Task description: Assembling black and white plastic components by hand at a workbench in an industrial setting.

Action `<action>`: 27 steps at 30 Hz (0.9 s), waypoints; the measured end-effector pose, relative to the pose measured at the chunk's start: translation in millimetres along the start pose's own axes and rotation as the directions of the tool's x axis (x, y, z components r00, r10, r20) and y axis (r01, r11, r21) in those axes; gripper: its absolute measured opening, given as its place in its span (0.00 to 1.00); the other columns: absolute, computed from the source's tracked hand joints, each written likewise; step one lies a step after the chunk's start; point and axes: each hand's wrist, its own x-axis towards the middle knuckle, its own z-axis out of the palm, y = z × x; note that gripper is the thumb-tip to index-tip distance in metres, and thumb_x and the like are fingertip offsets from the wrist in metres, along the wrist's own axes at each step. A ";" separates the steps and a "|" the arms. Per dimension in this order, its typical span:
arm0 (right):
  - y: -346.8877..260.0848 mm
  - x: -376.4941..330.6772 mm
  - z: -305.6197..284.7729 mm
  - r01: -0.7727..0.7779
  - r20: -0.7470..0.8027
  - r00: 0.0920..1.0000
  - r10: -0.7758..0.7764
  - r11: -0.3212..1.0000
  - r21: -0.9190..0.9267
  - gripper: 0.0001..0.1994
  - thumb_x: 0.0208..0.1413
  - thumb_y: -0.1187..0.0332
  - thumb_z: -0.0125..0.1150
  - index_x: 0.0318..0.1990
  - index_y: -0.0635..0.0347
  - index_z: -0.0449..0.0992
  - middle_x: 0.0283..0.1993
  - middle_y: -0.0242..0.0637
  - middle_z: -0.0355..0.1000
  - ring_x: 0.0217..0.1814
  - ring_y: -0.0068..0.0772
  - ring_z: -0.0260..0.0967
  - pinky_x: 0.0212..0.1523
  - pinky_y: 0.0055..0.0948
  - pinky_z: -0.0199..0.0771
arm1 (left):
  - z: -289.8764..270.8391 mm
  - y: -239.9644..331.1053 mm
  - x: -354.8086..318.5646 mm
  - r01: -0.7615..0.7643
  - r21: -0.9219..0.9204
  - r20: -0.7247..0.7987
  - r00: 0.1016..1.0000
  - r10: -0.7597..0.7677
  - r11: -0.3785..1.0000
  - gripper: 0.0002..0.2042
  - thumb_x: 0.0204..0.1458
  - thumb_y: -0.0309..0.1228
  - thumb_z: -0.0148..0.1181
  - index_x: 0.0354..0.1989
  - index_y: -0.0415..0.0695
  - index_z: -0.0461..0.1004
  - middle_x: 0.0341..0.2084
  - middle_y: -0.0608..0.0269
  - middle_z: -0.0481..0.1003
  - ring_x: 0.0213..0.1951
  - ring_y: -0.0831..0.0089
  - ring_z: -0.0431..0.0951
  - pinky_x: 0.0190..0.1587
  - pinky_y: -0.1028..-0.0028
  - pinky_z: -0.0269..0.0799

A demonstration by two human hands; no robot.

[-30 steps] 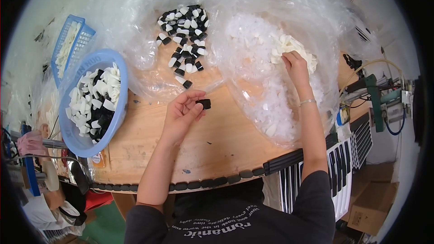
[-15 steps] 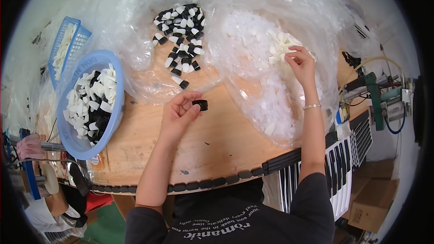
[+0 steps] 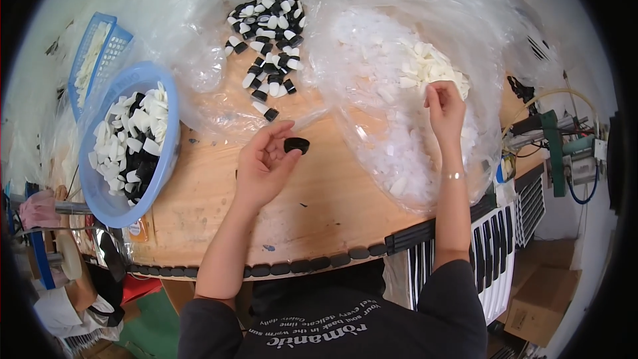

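Note:
My left hand (image 3: 260, 167) is over the middle of the table, thumb and fingers closed on a small black hollow cap (image 3: 297, 145). On the right, my right hand (image 3: 446, 112) has its thumb and fingers pinched together, just in front of a heap of cream-coloured flat pieces (image 3: 428, 63). Whatever is between those fingertips is too small to make out. Around that heap, many translucent white pieces (image 3: 372, 53) lie on clear plastic film. Farther back in the middle is a pile of black caps with white tongue-shaped pieces in them (image 3: 269, 23).
A blue basin (image 3: 174, 126) of white and black pieces stands at the left, with a blue basket (image 3: 100, 23) behind it. Clear plastic sheeting (image 3: 186, 13) covers the back. Black blocks (image 3: 300, 266) line the table's near edge. A clamp-like machine (image 3: 550, 149) is at right.
My right hand has drawn back from the cream heap toward me, its fingers now pinched. My left hand has turned the black cap so that its hollow shows. The view has shifted slightly.

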 end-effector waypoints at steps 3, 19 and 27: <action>-77.7 -26.8 28.6 -0.067 -0.018 0.993 0.117 0.681 0.729 0.08 0.55 0.79 0.56 0.43 0.65 0.72 0.25 0.33 0.72 0.25 0.21 0.70 0.26 0.19 0.70 | -0.6 -0.8 -5.3 -0.260 0.316 0.016 0.963 0.269 0.912 0.21 0.46 0.15 0.62 0.51 0.37 0.69 0.36 0.62 0.76 0.31 0.79 0.75 0.32 0.81 0.69; -116.8 -87.5 86.3 0.092 0.191 0.938 -0.290 0.738 0.668 0.10 0.48 0.86 0.60 0.38 0.67 0.75 0.44 0.42 0.72 0.45 0.29 0.71 0.46 0.25 0.72 | 4.9 0.4 -7.2 -0.368 0.539 0.126 0.925 0.360 0.757 0.22 0.42 0.16 0.65 0.49 0.38 0.71 0.37 0.58 0.77 0.34 0.74 0.77 0.36 0.78 0.73; -115.1 -81.8 89.2 0.114 0.237 0.902 -0.360 0.730 0.674 0.12 0.47 0.81 0.64 0.41 0.62 0.77 0.45 0.39 0.73 0.41 0.32 0.73 0.39 0.24 0.73 | 5.3 -5.6 -5.6 -0.386 0.540 0.170 0.920 0.353 0.748 0.19 0.42 0.14 0.64 0.45 0.37 0.72 0.37 0.58 0.77 0.34 0.73 0.76 0.38 0.78 0.73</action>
